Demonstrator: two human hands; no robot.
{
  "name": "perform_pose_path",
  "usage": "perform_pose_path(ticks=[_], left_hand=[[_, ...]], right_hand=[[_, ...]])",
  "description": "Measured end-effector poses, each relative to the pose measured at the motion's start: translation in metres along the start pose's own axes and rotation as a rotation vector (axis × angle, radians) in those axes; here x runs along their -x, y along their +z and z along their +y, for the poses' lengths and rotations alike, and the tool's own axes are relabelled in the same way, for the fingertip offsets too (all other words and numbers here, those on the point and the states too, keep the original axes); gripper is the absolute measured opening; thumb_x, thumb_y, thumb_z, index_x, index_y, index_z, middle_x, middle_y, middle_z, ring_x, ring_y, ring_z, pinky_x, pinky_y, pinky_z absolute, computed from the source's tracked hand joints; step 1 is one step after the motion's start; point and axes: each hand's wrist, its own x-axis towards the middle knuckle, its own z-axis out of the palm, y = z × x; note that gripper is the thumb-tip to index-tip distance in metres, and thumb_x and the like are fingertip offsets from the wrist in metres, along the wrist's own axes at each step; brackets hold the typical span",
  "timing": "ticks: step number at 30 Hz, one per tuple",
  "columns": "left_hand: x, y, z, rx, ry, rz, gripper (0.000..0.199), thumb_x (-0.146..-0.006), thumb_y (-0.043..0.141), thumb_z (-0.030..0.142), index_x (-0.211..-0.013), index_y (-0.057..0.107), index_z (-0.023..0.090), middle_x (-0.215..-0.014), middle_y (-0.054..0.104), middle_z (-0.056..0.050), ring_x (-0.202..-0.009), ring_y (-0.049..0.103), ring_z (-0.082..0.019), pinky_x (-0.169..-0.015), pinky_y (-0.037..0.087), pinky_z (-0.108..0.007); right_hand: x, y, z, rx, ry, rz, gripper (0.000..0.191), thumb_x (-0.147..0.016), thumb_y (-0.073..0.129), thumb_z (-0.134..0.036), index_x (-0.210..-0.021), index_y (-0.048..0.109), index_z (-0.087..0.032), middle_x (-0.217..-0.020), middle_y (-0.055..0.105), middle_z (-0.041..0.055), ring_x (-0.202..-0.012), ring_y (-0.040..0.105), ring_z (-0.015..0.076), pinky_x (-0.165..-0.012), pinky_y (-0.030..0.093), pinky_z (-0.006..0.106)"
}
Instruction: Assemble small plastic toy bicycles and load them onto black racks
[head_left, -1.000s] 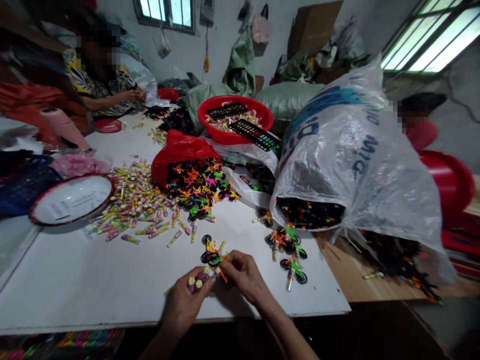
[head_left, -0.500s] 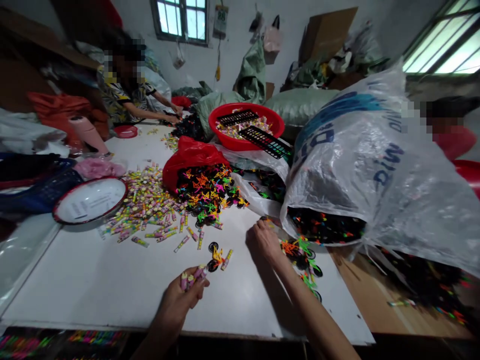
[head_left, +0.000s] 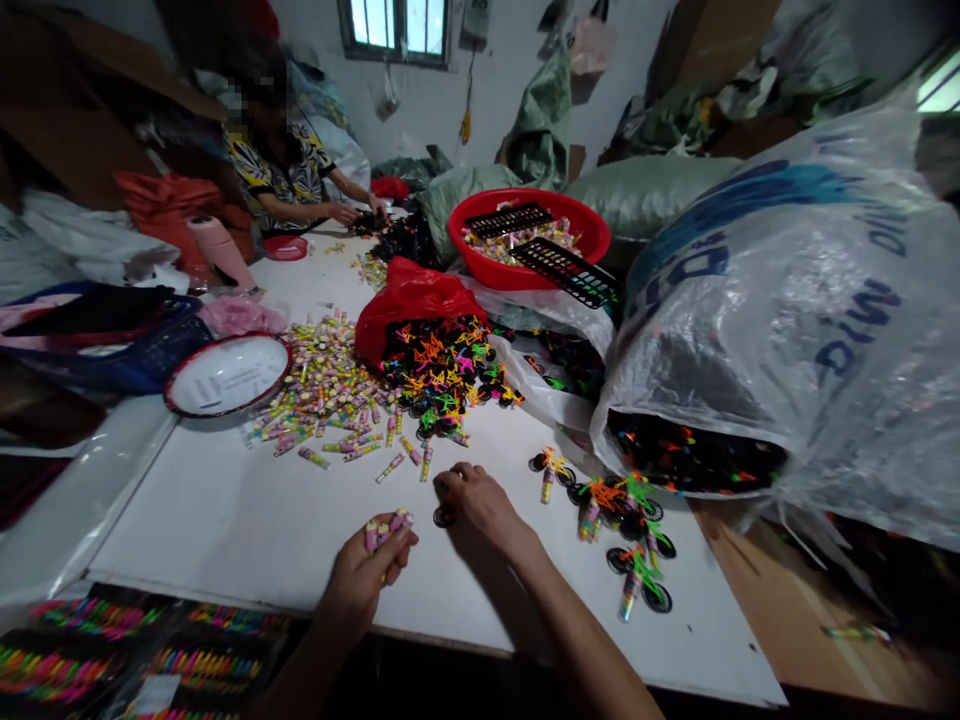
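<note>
My left hand (head_left: 364, 575) is closed around several small candy tubes (head_left: 391, 528), pink and yellow, above the front of the white table. To its right, my right hand (head_left: 484, 505) has its fingers curled down over a toy bicycle (head_left: 444, 517); one black wheel shows below them and the rest is hidden. Right of that hand lies an orange-yellow toy bicycle (head_left: 553, 462) with a candy tube (head_left: 547, 487) against it. More toy bicycles, orange (head_left: 602, 493) and green (head_left: 641, 565), lie farther right with tubes beside them.
A heap of candy tubes (head_left: 330, 385) spreads beside a white red-rimmed basin (head_left: 225, 378). Toy bicycles spill from a red bag (head_left: 420, 290). Behind stands a red tub (head_left: 461, 265) with black trays (head_left: 566, 270). A big white sack (head_left: 705, 350) leans at right. A co-worker (head_left: 289, 180) sits at far left.
My right hand has moved left from near the sack's mouth onto the toy bicycle by my left hand. An orange-yellow bicycle now shows where it was. The view has swung left.
</note>
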Motion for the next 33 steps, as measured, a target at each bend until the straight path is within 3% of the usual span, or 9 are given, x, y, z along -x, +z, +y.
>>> perform_pose_path(ticks=[3,6,12,15,18,22,27,30,33], left_hand=[[-0.003,-0.005,-0.001,0.017,0.037,0.073,0.052,-0.056,0.080,0.046,-0.089,0.060,0.012,-0.065,0.065,-0.003,-0.050,0.048,-0.007,-0.041,0.028,-0.017],[-0.006,-0.004,-0.003,0.013,0.050,0.086,0.050,-0.060,0.079,0.044,-0.092,0.060,0.012,-0.066,0.065,-0.003,-0.051,0.050,-0.007,-0.042,0.029,-0.017],[-0.004,-0.005,0.006,0.092,0.019,0.072,0.049,-0.058,0.081,0.043,-0.090,0.060,0.012,-0.066,0.065,-0.001,-0.048,0.048,-0.005,-0.046,0.035,-0.018],[0.001,-0.004,0.011,0.129,-0.030,0.051,0.049,-0.053,0.084,0.040,-0.088,0.061,0.012,-0.069,0.066,-0.003,-0.053,0.052,-0.007,-0.045,0.033,-0.017],[0.006,-0.004,0.015,0.226,-0.001,0.017,0.044,-0.053,0.085,0.036,-0.085,0.064,0.013,-0.068,0.063,0.000,-0.058,0.055,-0.008,-0.054,0.041,-0.019],[0.008,-0.005,0.019,0.276,0.090,-0.022,0.037,-0.055,0.084,0.029,-0.084,0.066,0.015,-0.066,0.059,0.003,-0.058,0.053,-0.007,-0.057,0.043,-0.020],[0.007,-0.005,0.013,0.185,0.106,-0.041,0.034,-0.056,0.083,0.030,-0.079,0.065,0.014,-0.064,0.061,0.001,-0.060,0.056,-0.010,-0.058,0.043,-0.021],[0.005,-0.009,0.007,0.082,0.136,-0.052,0.030,-0.057,0.081,0.029,-0.079,0.065,0.015,-0.065,0.063,0.000,-0.063,0.057,-0.012,-0.062,0.045,-0.022],[0.005,-0.012,0.004,-0.038,0.266,-0.023,0.022,-0.061,0.077,0.025,-0.078,0.066,0.016,-0.079,0.067,-0.003,-0.073,0.060,-0.014,-0.068,0.047,-0.024]], right_hand=[[-0.007,-0.002,-0.001,-0.156,0.041,-0.035,0.026,-0.083,0.054,-0.018,-0.108,0.060,-0.020,-0.104,0.057,0.0073,-0.086,0.057,0.0167,-0.071,0.040,0.024],[0.000,-0.012,0.000,-0.169,0.105,0.024,0.025,-0.086,0.051,-0.021,-0.109,0.059,-0.018,-0.103,0.057,0.0079,-0.082,0.057,0.0155,-0.070,0.040,0.024],[0.005,-0.013,0.002,0.059,-0.255,-0.019,0.016,-0.088,0.050,-0.018,-0.098,0.063,-0.020,-0.099,0.063,0.0062,-0.096,0.054,0.0195,-0.078,0.038,0.026],[-0.004,-0.008,0.004,0.028,-0.283,0.010,0.017,-0.089,0.048,-0.020,-0.096,0.064,-0.018,-0.094,0.065,0.0069,-0.091,0.055,0.0190,-0.076,0.039,0.026],[-0.007,-0.007,-0.002,-0.233,-0.186,0.154,0.022,-0.091,0.043,-0.024,-0.091,0.065,-0.017,-0.086,0.065,0.0062,-0.081,0.057,0.0166,-0.072,0.040,0.025],[0.010,-0.003,-0.025,-0.815,0.063,0.355,0.030,-0.086,0.050,-0.042,-0.082,0.065,-0.016,-0.083,0.065,0.0056,-0.070,0.057,0.0149,-0.063,0.043,0.024],[0.031,0.006,-0.049,-1.274,0.262,0.200,0.037,-0.073,0.063,-0.052,-0.068,0.061,-0.015,-0.057,0.056,-0.0003,-0.052,0.048,0.0113,-0.052,0.038,0.023],[0.034,0.007,-0.052,-1.385,0.290,0.146,0.036,-0.070,0.067,-0.050,-0.066,0.057,-0.015,-0.052,0.052,-0.0039,-0.046,0.042,0.0074,-0.047,0.032,0.020],[0.035,0.010,-0.053,-1.478,0.305,0.028,0.038,-0.066,0.070,-0.051,-0.064,0.054,-0.016,-0.048,0.049,-0.0060,-0.038,0.035,0.0050,-0.039,0.026,0.019]])
